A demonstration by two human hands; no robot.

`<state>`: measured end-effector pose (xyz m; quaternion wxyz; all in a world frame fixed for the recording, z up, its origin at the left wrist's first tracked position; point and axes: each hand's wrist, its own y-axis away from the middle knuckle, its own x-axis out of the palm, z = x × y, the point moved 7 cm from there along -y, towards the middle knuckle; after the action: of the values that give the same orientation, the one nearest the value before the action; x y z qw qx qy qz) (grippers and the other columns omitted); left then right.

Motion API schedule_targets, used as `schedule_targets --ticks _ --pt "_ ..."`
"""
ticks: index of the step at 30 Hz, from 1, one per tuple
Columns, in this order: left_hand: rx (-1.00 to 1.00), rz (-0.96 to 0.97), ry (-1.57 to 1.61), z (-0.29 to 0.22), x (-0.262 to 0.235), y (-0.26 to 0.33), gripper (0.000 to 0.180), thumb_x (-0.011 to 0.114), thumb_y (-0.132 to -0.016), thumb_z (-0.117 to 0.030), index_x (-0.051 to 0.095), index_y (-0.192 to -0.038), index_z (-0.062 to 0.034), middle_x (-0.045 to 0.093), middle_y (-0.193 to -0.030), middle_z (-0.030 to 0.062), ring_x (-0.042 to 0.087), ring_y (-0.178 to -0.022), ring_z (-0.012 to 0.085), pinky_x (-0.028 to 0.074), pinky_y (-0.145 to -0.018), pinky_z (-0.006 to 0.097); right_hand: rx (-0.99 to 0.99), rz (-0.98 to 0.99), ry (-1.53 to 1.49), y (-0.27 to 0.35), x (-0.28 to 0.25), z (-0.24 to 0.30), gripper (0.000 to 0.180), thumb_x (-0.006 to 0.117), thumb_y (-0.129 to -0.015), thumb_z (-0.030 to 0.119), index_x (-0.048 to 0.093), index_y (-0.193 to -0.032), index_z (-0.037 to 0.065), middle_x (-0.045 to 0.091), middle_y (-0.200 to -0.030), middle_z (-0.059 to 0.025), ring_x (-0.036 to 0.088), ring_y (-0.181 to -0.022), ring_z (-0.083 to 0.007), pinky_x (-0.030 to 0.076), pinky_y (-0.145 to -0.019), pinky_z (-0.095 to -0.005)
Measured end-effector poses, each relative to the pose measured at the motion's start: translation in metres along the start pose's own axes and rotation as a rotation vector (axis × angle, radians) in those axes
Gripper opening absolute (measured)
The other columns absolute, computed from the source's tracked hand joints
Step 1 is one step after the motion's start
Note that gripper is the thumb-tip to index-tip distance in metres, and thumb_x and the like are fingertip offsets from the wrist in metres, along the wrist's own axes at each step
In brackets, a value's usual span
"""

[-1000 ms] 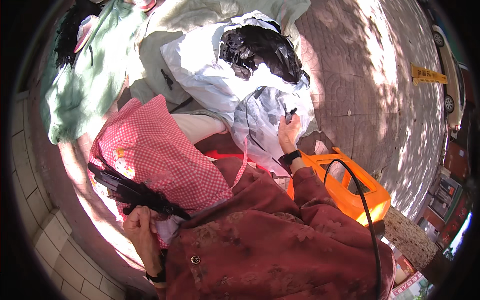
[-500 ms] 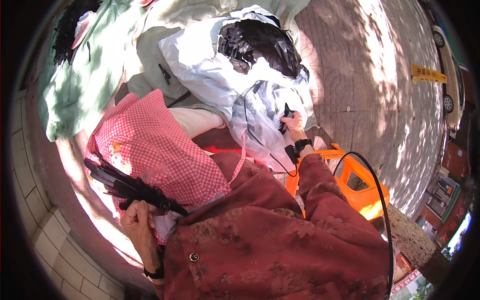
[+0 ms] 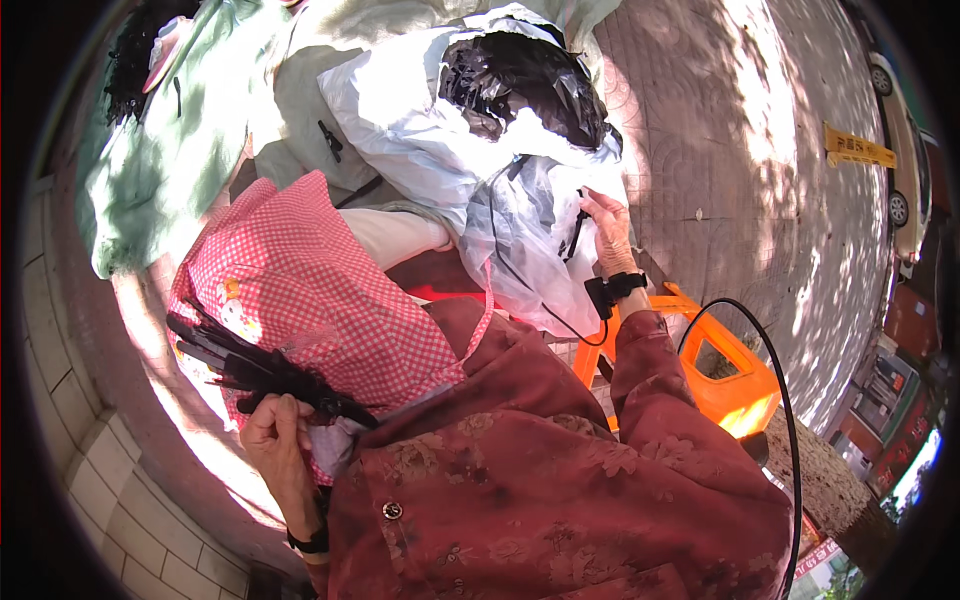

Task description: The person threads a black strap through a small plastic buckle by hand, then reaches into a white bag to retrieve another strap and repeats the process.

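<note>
My left hand (image 3: pixel 275 430) is closed at my lap around one end of a bundle of black strips (image 3: pixel 265 370), which looks feathery in places. The bundle's loose ends fan out over my pink checked apron (image 3: pixel 320 270). Farther forward, the fingers of my right hand (image 3: pixel 610 225) pinch a thin black strip (image 3: pixel 574 238) against a white plastic bag (image 3: pixel 390 100). Shiny black material (image 3: pixel 520 85) fills the bag's open mouth; what it is exactly I cannot make out. A black cable runs from the band on my right wrist.
An orange plastic stool (image 3: pixel 735 375) stands beside my right arm. Green sacking (image 3: pixel 170 190) lies at the far left with a dark fluffy heap (image 3: pixel 130 65) on it. A small black piece (image 3: pixel 330 142) rests near the bag. Paving (image 3: pixel 690 180) and parked cars are to the right.
My right hand has drawn back to the right and slightly up from the bag, and the black strip in its fingers now shows. My left hand has kept its place with the bundle.
</note>
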<state>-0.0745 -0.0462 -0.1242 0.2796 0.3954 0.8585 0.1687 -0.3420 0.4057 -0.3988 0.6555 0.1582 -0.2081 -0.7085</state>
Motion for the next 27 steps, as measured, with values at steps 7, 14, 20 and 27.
schedule_targets --ticks 7,14,20,27 --pt "0.019 -0.003 -0.018 -0.001 0.0 -0.001 0.026 0.06 -0.097 -0.013 0.063 -0.074 0.0006 0.054 -0.065 -0.0009 0.039 -0.051 0.0028 0.028 -0.049 0.019 0.015 0.061 -0.151 -0.008 0.018 0.016 0.052 0.07 -0.084 0.008 0.051 -0.133 0.002 0.064 -0.114 -0.0118 0.063 -0.103 -0.0227 0.048 -0.092 -0.0402" --pt "0.031 0.014 -0.009 0.0 0.0 -0.001 0.026 0.059 -0.097 -0.012 0.063 -0.074 0.0006 0.054 -0.065 -0.0008 0.039 -0.051 0.0028 0.028 -0.049 0.019 0.125 0.239 -0.526 -0.012 0.047 0.032 0.056 0.065 -0.087 0.019 0.04 -0.137 0.015 0.055 -0.129 -0.0172 0.054 -0.119 -0.0327 0.046 -0.096 -0.0503" --pt "0.016 -0.006 -0.014 0.002 -0.002 -0.003 0.026 0.06 -0.097 -0.011 0.063 -0.074 0.0008 0.055 -0.066 -0.0004 0.04 -0.051 0.0025 0.028 -0.048 0.019 0.096 0.128 0.342 0.0 0.041 0.026 0.018 0.064 -0.091 0.015 0.065 -0.101 0.0 0.07 -0.088 -0.0096 0.069 -0.08 -0.021 0.059 -0.067 -0.0339" --pt "-0.009 0.017 -0.06 0.0 0.0 -0.004 0.025 0.06 -0.097 -0.011 0.063 -0.075 0.002 0.055 -0.065 -0.0002 0.041 -0.049 0.0028 0.03 -0.047 0.019 -0.944 0.19 0.699 -0.014 0.107 0.032 0.014 0.059 -0.088 0.012 0.065 -0.096 0.003 0.064 -0.075 -0.0113 0.062 -0.068 -0.0237 0.05 -0.067 -0.0336"
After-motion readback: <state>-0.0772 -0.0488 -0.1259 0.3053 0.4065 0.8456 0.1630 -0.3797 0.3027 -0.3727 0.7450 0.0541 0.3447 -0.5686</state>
